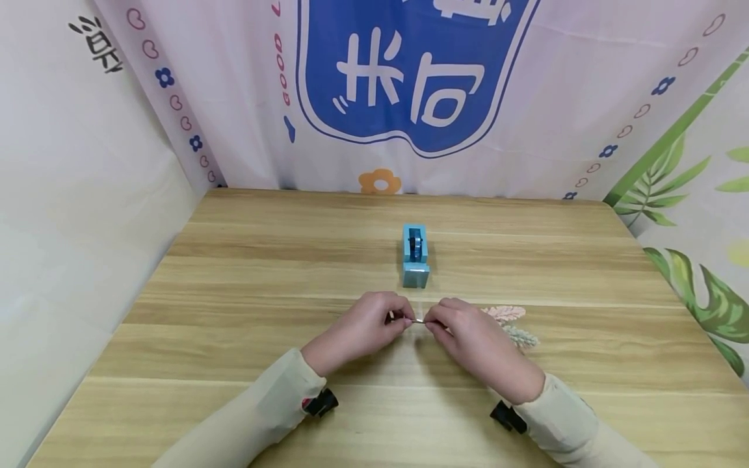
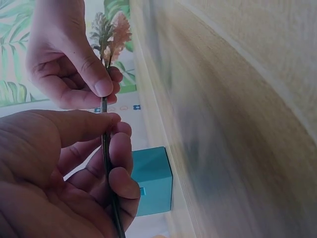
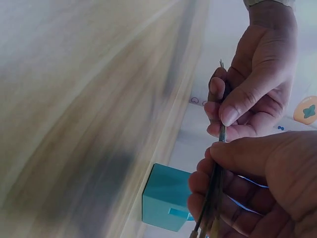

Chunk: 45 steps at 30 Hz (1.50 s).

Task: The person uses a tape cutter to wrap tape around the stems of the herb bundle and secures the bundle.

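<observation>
Both hands hold one thin bundle of artificial flower stems [image 2: 116, 213] just above the table. My left hand [image 1: 371, 322] pinches the stems on the left, its other fingers curled along them. Close beside it, my right hand [image 1: 480, 341] pinches the same bundle, leaving a short shiny section between the fingertips. Past the right hand stick out a pink plume-like flower head [image 1: 508, 314] and a grey-green one [image 1: 522, 337]. A blue tape dispenser [image 1: 415, 276] stands just beyond the hands. Between it and the stems shows a faint clear strip [image 1: 419, 307].
The wooden table [image 1: 263, 260] reaches back to a printed curtain [image 1: 251, 130] with a large blue emblem. A white cloth [image 1: 88, 195] hangs at the left, a leaf-patterned one [image 1: 702, 214] at the right. Each wrist carries a small black camera.
</observation>
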Each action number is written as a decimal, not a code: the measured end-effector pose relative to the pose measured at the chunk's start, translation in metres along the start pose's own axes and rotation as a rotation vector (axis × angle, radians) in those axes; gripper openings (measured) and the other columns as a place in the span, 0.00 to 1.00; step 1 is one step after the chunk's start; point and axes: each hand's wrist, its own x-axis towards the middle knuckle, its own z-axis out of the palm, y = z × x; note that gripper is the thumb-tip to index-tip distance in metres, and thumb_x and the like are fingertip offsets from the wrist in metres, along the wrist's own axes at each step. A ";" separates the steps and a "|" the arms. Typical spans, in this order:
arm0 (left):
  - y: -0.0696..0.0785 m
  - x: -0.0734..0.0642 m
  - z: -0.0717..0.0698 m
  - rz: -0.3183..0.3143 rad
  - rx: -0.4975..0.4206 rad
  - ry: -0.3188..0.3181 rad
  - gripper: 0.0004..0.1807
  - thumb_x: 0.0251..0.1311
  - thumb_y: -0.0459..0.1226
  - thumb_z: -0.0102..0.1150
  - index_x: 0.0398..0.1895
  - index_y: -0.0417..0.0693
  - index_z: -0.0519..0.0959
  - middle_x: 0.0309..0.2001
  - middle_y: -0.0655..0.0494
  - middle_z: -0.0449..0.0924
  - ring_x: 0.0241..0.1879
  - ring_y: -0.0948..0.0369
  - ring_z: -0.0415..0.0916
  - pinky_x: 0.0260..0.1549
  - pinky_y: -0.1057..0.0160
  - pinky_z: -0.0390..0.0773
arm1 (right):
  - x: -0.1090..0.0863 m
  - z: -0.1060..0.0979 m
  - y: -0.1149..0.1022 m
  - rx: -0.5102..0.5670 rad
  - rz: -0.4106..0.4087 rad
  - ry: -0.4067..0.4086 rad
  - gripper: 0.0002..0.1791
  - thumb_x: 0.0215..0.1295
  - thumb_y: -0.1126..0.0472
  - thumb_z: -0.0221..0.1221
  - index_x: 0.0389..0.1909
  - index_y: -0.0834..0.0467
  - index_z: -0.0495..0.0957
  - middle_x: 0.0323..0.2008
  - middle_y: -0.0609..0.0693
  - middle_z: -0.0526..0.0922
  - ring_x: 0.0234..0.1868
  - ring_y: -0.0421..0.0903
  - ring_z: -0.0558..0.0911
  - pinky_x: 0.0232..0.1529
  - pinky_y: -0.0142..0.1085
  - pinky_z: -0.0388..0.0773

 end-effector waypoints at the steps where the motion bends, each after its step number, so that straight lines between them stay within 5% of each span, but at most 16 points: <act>1: 0.001 0.000 0.000 -0.009 -0.002 -0.003 0.06 0.70 0.30 0.63 0.39 0.43 0.89 0.36 0.54 0.89 0.34 0.65 0.76 0.35 0.70 0.77 | 0.000 0.000 0.000 -0.001 0.000 0.002 0.03 0.68 0.65 0.68 0.39 0.55 0.88 0.37 0.45 0.88 0.40 0.39 0.86 0.43 0.35 0.86; 8: 0.000 0.002 0.001 -0.064 -0.001 -0.032 0.07 0.72 0.31 0.62 0.41 0.42 0.89 0.39 0.51 0.90 0.34 0.64 0.76 0.39 0.67 0.79 | 0.000 0.003 0.002 -0.009 -0.013 0.024 0.03 0.66 0.64 0.70 0.39 0.55 0.87 0.36 0.44 0.87 0.38 0.39 0.85 0.41 0.35 0.85; 16: 0.000 0.003 0.002 -0.015 -0.004 -0.013 0.06 0.71 0.30 0.63 0.39 0.43 0.89 0.37 0.52 0.89 0.35 0.64 0.77 0.38 0.67 0.78 | -0.001 0.004 0.001 -0.022 0.001 0.026 0.04 0.66 0.62 0.70 0.40 0.52 0.86 0.34 0.43 0.85 0.33 0.35 0.80 0.34 0.30 0.81; 21: -0.001 0.003 0.002 -0.001 0.004 0.000 0.05 0.70 0.30 0.64 0.39 0.43 0.89 0.37 0.54 0.89 0.35 0.64 0.78 0.38 0.68 0.78 | 0.000 0.004 0.001 -0.036 0.008 0.009 0.03 0.69 0.62 0.67 0.41 0.54 0.87 0.35 0.44 0.87 0.35 0.38 0.85 0.37 0.33 0.84; 36: 0.003 0.005 0.005 -0.012 0.045 0.015 0.07 0.69 0.30 0.63 0.39 0.40 0.89 0.36 0.51 0.88 0.33 0.64 0.75 0.37 0.64 0.79 | 0.001 0.005 0.002 -0.088 -0.026 0.043 0.02 0.68 0.63 0.68 0.38 0.54 0.88 0.35 0.44 0.88 0.37 0.40 0.87 0.40 0.36 0.86; 45: 0.002 0.007 0.006 -0.006 0.054 0.008 0.05 0.69 0.30 0.64 0.39 0.40 0.89 0.38 0.51 0.88 0.37 0.62 0.78 0.42 0.62 0.81 | 0.002 0.007 0.003 -0.090 -0.018 0.060 0.01 0.68 0.62 0.69 0.37 0.51 0.87 0.33 0.42 0.84 0.33 0.37 0.82 0.33 0.33 0.82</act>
